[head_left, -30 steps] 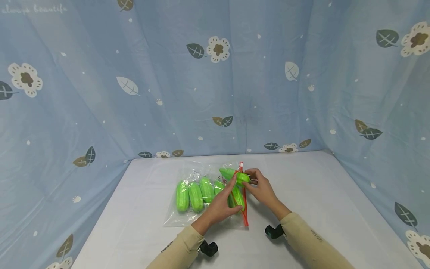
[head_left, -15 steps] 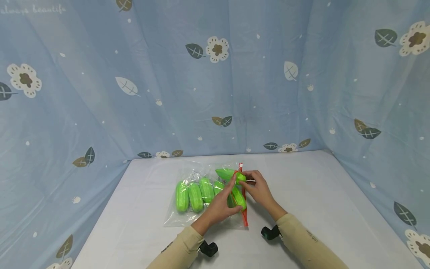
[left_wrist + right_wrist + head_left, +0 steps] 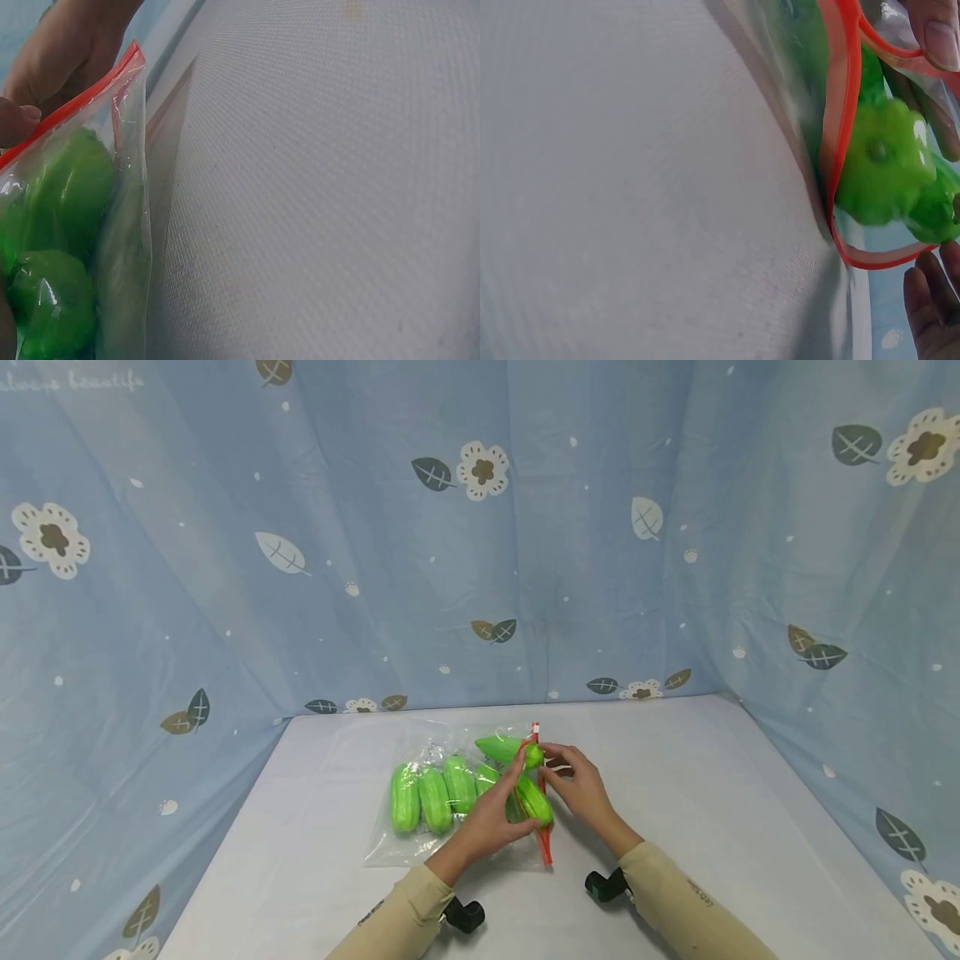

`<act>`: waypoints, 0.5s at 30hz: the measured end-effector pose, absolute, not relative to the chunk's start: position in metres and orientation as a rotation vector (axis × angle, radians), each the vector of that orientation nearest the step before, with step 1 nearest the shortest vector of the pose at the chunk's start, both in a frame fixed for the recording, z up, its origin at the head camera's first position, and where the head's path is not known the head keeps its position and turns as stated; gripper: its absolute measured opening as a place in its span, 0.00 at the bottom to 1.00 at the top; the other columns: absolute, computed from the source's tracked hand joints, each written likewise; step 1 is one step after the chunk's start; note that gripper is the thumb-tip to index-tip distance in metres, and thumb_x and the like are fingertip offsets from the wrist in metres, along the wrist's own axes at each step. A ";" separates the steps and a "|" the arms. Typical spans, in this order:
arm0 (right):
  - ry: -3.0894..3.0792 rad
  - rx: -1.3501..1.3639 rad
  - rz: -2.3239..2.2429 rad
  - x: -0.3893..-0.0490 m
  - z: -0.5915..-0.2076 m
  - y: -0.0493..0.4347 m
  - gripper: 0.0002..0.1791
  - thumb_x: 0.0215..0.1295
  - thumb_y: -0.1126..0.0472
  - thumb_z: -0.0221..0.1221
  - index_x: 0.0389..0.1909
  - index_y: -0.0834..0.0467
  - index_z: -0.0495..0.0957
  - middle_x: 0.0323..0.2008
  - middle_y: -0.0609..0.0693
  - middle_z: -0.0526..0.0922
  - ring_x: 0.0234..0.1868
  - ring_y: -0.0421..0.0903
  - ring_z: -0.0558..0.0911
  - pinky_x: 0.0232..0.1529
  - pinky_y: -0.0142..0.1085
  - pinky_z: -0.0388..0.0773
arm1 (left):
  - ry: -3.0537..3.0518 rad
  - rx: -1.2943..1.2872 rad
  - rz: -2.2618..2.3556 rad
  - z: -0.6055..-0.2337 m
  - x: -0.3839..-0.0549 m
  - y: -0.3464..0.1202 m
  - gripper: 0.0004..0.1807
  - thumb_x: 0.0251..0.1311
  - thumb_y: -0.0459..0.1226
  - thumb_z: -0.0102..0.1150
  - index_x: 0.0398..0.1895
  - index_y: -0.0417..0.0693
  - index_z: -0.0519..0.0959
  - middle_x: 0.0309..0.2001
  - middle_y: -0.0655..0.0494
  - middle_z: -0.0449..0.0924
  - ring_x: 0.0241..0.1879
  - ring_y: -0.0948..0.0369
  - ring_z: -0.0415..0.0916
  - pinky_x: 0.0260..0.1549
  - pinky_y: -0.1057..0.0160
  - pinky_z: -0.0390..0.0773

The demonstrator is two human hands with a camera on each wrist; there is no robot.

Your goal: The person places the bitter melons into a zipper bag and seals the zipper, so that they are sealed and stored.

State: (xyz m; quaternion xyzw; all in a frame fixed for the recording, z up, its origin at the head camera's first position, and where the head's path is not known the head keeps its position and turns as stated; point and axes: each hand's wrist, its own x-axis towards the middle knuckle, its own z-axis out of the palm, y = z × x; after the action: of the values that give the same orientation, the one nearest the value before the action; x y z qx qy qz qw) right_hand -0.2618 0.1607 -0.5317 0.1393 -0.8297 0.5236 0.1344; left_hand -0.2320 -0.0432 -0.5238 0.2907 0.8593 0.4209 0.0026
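A clear zip bag (image 3: 382, 853) with a red zip edge (image 3: 546, 850) lies on the table, its mouth facing right. Several green cucumbers (image 3: 406, 800) lie side by side inside. At the mouth, my left hand (image 3: 491, 818) spreads thumb and fingers wide against the bag; its thumb (image 3: 939, 41) rests on the red strip. One cucumber (image 3: 534, 802) sits in the mouth, by that thumb. Another cucumber (image 3: 501, 748) lies crosswise along the far side, its blunt end just at the zip. Beside that end is my right hand (image 3: 583, 783), fingers loosely bent and parted, gripping nothing.
A white-covered table (image 3: 300, 893) bears the bag. Patterned blue fabric (image 3: 480, 543) hangs behind and at both sides. Black wrist-worn devices (image 3: 463, 916) show beneath both forearms.
The far cucumber has slid left, deeper into the bag, pushed by my right hand. The right fingers have since loosened from its end. My left hand has stayed at the mouth.
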 end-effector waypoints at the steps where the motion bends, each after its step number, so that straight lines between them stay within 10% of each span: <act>1: -2.398 0.407 1.530 -0.261 -0.531 0.160 0.22 0.67 0.67 0.66 0.62 0.58 0.79 0.54 0.55 0.82 0.51 0.55 0.84 0.51 0.50 0.83 | 2.697 0.915 1.320 -0.524 -0.232 -0.043 0.60 0.60 0.42 0.73 0.84 0.64 0.38 0.82 0.63 0.42 0.76 0.52 0.55 0.70 0.47 0.65; 15: -2.377 0.500 1.697 -0.248 -0.512 0.152 0.19 0.73 0.71 0.57 0.61 0.72 0.69 0.60 0.67 0.78 0.60 0.66 0.78 0.58 0.60 0.76 | 2.688 0.946 1.343 -0.523 -0.231 -0.044 0.60 0.59 0.41 0.73 0.84 0.61 0.39 0.82 0.58 0.45 0.76 0.52 0.55 0.70 0.47 0.65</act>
State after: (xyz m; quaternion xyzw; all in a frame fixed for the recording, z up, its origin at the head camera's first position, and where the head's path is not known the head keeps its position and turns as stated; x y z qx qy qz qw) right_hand -0.2478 0.1516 -0.5120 0.1683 -0.7990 0.5704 0.0893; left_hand -0.2307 -0.0438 -0.5226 0.3003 0.8533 0.4263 -0.0040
